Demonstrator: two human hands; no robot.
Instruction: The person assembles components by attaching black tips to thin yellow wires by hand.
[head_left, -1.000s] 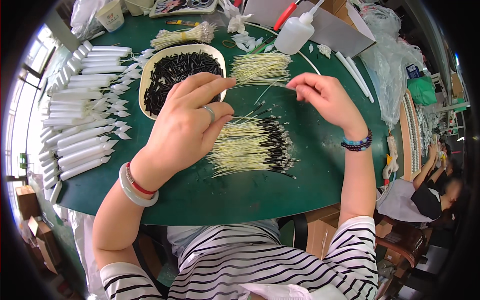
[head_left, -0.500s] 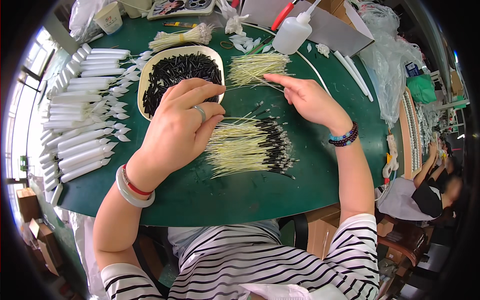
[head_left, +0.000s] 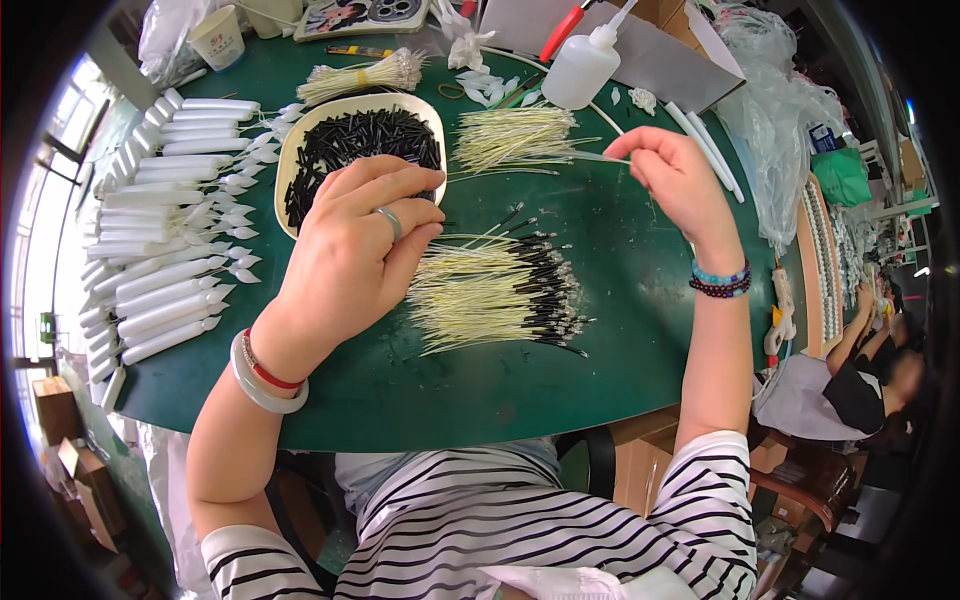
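My right hand [head_left: 675, 180] pinches the end of a thin pale wire [head_left: 590, 156] beside the upper pile of pale yellow wires [head_left: 515, 137]. My left hand [head_left: 355, 250] hovers by the near right side of a cream dish [head_left: 440, 135] filled with short black tubes [head_left: 350, 140]. Its thumb and fingers are drawn together, and what they hold, if anything, is too small to make out. Between the hands and the table's front edge lies a pile of wires with black sleeves [head_left: 500, 295], their sleeved ends pointing right.
White candle-shaped sticks [head_left: 165, 255] with flame-like tips cover the table's left side. At the back are a tied wire bundle [head_left: 365, 75], a white squeeze bottle [head_left: 582, 72], a paper cup [head_left: 217, 40] and a cardboard box [head_left: 680, 65]. Another person [head_left: 830, 395] sits far right.
My right hand has moved right, away from the upper wire pile, drawing a wire along. My left hand has barely moved.
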